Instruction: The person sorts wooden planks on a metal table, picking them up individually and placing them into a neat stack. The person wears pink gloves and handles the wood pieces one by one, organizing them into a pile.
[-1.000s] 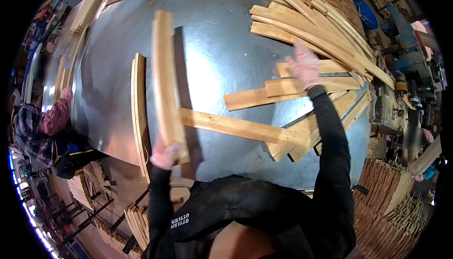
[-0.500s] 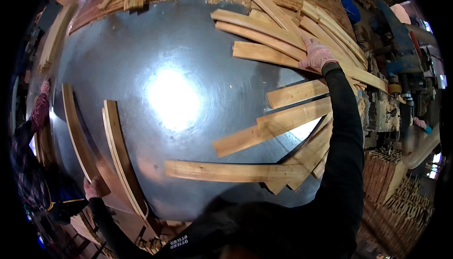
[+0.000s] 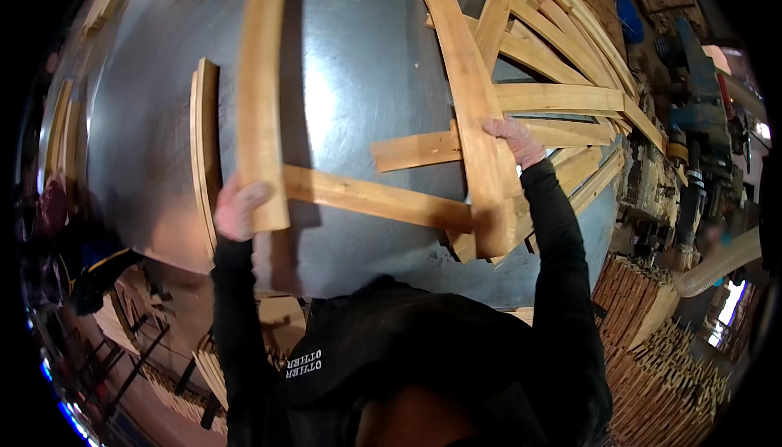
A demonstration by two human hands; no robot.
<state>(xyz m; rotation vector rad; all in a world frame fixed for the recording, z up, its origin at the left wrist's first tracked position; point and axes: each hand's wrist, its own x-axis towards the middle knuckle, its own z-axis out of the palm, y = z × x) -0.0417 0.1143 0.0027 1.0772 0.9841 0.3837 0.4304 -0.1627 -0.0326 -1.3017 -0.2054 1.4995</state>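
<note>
"Plank number one is in my left hand, and a second plank is in my right hand."

"Which step is that, would you say?"

"Holding and steering, I judge: one plank on each side, neither released."

"How does each grip stand?"

"Left is closed on its plank from the left edge, close to the near end; the rest runs away from me past the top of the view. Its shadow falls to the right on the metal desk, so I take it to be raised. Right is clamped on the right-hand edge of the other one, below the middle of its length (what my fingers do underneath is hidden)."

"And around them?"

"A lying plank stretches between the two, its right end under the second plank. Loose planks fan out beyond my right hand; a pair of planks lies to the left."

"What does the next move call for?"

"Firm holds, I think, and an eye on the ends: the right one overlaps other wood and could snag if swung low."
</note>
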